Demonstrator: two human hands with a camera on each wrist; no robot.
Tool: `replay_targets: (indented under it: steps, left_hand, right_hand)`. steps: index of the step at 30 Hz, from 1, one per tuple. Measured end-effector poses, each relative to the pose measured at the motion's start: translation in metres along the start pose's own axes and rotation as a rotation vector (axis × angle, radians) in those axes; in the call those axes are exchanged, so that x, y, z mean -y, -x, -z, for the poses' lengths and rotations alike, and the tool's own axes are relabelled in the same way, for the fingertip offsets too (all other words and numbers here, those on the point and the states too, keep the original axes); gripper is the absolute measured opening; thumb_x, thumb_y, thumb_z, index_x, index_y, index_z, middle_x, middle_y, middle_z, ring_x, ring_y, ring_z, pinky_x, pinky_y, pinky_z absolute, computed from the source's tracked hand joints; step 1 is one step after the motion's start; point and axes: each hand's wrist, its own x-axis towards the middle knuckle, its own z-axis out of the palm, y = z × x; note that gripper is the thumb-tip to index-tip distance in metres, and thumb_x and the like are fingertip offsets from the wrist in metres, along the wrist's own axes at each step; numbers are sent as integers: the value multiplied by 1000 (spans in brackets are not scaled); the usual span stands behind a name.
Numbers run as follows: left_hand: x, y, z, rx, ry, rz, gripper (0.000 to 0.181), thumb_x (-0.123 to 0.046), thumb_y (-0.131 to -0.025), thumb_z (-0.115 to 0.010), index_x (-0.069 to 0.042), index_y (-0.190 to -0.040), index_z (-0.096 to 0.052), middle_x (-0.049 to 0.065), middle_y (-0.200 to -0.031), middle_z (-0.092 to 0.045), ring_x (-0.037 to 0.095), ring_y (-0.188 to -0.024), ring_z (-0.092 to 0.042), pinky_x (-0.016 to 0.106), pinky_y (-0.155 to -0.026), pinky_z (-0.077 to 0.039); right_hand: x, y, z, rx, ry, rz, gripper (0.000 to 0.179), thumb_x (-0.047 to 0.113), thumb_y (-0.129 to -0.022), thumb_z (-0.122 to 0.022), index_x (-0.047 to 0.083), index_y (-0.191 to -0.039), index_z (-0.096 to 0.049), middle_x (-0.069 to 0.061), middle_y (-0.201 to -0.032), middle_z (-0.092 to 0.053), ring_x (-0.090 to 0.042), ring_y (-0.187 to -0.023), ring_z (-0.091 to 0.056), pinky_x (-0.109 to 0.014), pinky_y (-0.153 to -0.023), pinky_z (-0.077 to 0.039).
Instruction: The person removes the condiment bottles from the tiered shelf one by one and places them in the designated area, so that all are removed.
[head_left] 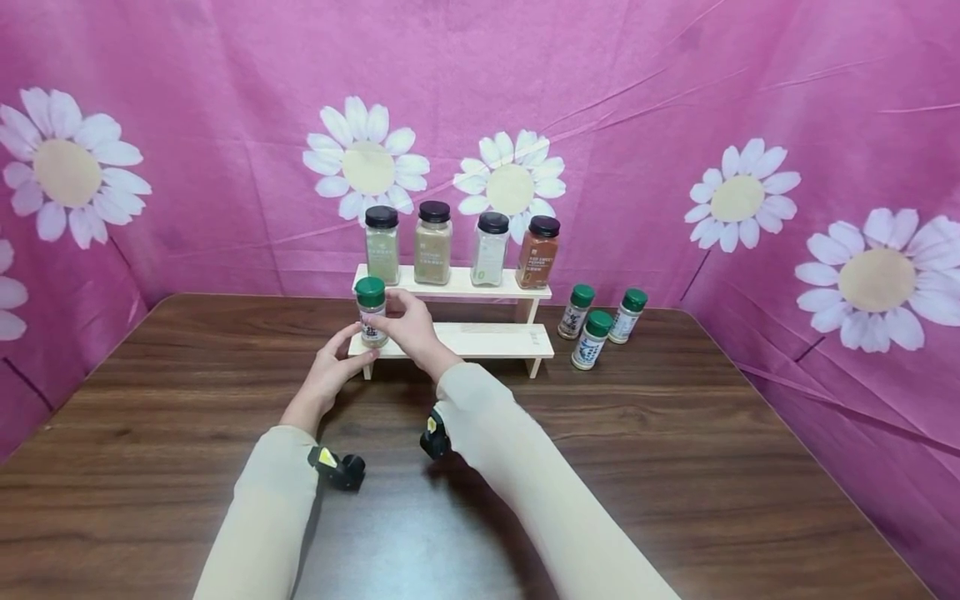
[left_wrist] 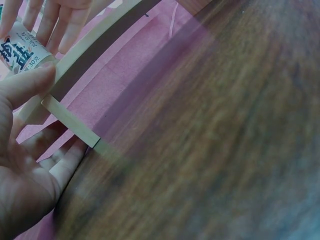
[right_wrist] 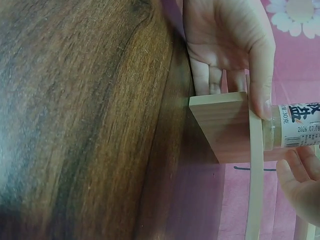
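A small green-capped spice jar [head_left: 371, 313] stands upright at the left end of the lower tier of a light wooden two-tier rack [head_left: 487, 340]. My right hand [head_left: 412, 330] holds this jar from the right, its thumb across the label. At the rack's lower left end, my left hand [head_left: 330, 372] grips the board, with the thumb near the jar's base. In the left wrist view, the left hand's [left_wrist: 25, 165] fingers reach behind the rack's leg [left_wrist: 72, 122]. The right wrist view shows the jar's label [right_wrist: 302, 125] and the board edge [right_wrist: 255, 185] beneath it.
On the upper tier stand several black-capped jars, among them a red-brown one [head_left: 537, 254] at the right end. Three green-capped jars, the nearest [head_left: 592, 342] in front, stand on the wooden table [head_left: 675, 467] right of the rack. A pink daisy-print cloth [head_left: 622, 108] hangs behind.
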Motion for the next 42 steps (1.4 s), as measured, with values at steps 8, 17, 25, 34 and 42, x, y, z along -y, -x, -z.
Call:
replay_targets:
  steps: [8, 17, 25, 34, 42]
  left_hand:
    - [0, 0, 0, -1, -6, -12, 62, -11, -80, -61, -5, -133, -30, 17, -132, -33, 24, -111, -34, 30, -87, -31]
    - [-1, 0, 0, 1, 0, -18, 61, -10, -80, -61, -5, -132, -31, 16, -132, -33, 21, -108, -36, 26, -84, -33]
    - [-1, 0, 0, -1, -17, 3, 62, -11, -80, -62, -6, -133, -30, 18, -127, -36, 19, -102, -38, 22, -80, -34]
    - [0, 0, 0, -3, -22, 18, 62, -13, -80, -62, -8, -133, -30, 17, -128, -36, 18, -103, -37, 24, -83, -32]
    - [1, -1, -1, -4, -9, -3, 62, -11, -79, -62, -6, -133, -31, 16, -129, -36, 16, -104, -37, 25, -86, -30]
  right_hand:
    - [1, 0, -3, -21, 1, -16, 38, 7, -71, -70, 5, -106, -57, -7, -90, -62, -14, -81, -56, -22, -72, -42]
    - [4, 10, 5, -23, -71, -8, 36, 3, -72, -69, 3, -106, -57, -8, -88, -61, -13, -80, -55, -23, -69, -44]
    - [5, 15, 25, -24, -52, -39, 37, 9, -72, -70, 5, -107, -57, -7, -91, -61, -13, -84, -54, -24, -70, -43]
    - [13, 28, 51, 16, -79, -48, 38, 8, -74, -68, 5, -109, -55, -9, -96, -60, -16, -89, -54, -26, -76, -42]
    - [12, 43, 82, 26, -123, -17, 38, 4, -74, -66, 4, -110, -55, -11, -98, -59, -18, -91, -53, -30, -80, -40]
